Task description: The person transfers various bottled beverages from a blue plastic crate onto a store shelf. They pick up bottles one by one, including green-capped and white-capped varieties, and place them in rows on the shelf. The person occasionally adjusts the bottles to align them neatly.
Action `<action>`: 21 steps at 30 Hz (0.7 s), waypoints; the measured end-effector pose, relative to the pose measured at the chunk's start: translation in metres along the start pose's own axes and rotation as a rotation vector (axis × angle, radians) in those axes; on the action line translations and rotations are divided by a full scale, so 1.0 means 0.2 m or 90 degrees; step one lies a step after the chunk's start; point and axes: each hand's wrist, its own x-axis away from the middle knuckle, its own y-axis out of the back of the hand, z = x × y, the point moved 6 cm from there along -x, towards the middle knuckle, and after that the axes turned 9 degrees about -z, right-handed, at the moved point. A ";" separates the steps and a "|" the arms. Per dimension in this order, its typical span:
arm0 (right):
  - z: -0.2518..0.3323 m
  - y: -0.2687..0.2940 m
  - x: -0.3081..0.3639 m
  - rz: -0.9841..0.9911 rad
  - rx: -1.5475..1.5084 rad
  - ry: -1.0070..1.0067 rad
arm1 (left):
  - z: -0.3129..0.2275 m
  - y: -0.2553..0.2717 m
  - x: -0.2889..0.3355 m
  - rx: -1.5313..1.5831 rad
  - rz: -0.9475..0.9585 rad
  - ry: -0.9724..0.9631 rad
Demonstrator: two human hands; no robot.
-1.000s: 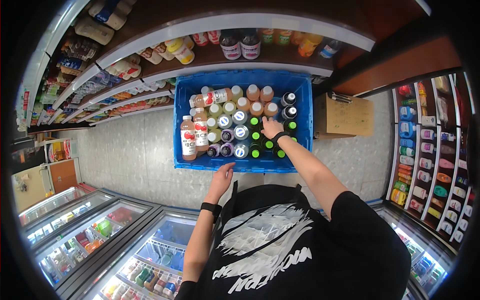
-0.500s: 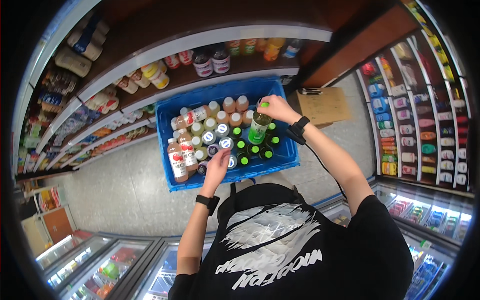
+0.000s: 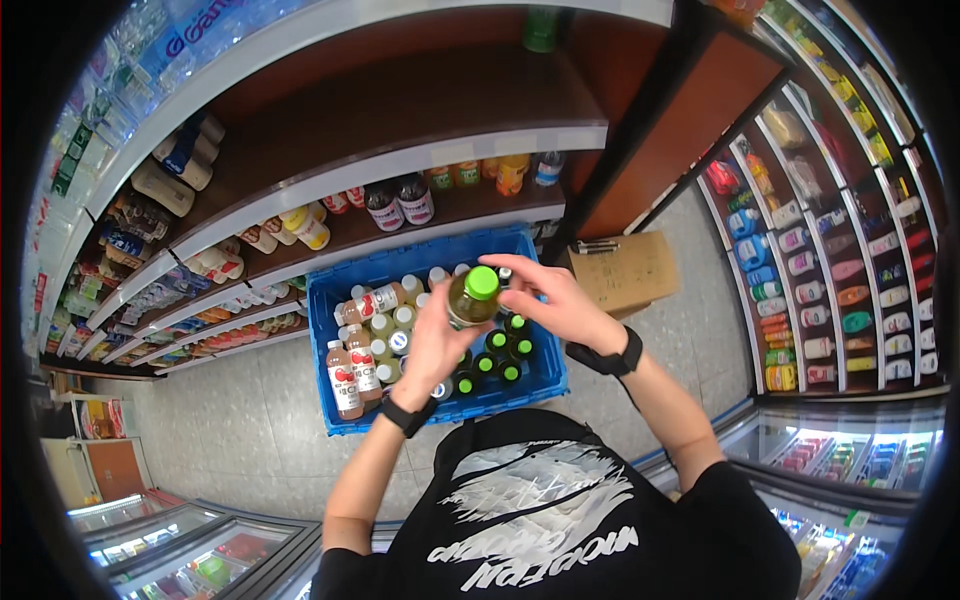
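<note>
A bottle with a bright green cap (image 3: 482, 283) is raised above the blue crate, tilted so its cap faces up toward me. My left hand (image 3: 435, 335) is closed around its body from the left. On the other side my right hand (image 3: 562, 305) has its thumb and forefinger apart close beside the cap; whether they touch it is hard to tell. Below, the blue crate (image 3: 440, 247) holds several green-capped bottles (image 3: 496, 340) at the right and pale white-capped bottles (image 3: 380, 324) at the left. Pinkish bottles with cherry labels (image 3: 345, 385) stand at its left end.
Behind the crate rises a shelf unit (image 3: 400, 150) with dark-labelled bottles (image 3: 384, 205) and orange bottles (image 3: 512, 175) on a lower board. A cardboard box (image 3: 625, 275) sits right of the crate. Stocked shelves (image 3: 840, 250) line the right; glass-topped freezers (image 3: 230, 545) lie behind me.
The green-capped bottle has come up out of the crate toward me. My left hand has moved from the crate onto it, and the right hand's fingers have spread. The view has tilted upward.
</note>
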 end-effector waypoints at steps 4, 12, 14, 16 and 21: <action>-0.47 0.30 0.15 -0.191 -0.064 -0.142 | -0.35 0.16 -0.28 -0.033 -0.099 -0.299; -1.83 0.52 1.02 -0.127 0.390 -0.187 | -0.67 0.03 -0.95 -0.166 -0.184 -0.397; -2.16 0.56 1.39 -0.082 0.259 -0.431 | -0.67 -0.08 -1.17 -0.220 -0.177 -0.345; -2.37 0.59 1.79 -0.209 0.074 -0.636 | -0.60 -0.20 -1.42 -0.239 -0.190 -0.268; -2.50 0.68 2.69 -0.390 -0.115 -0.931 | -0.50 -0.43 -1.99 -0.116 -0.183 -0.186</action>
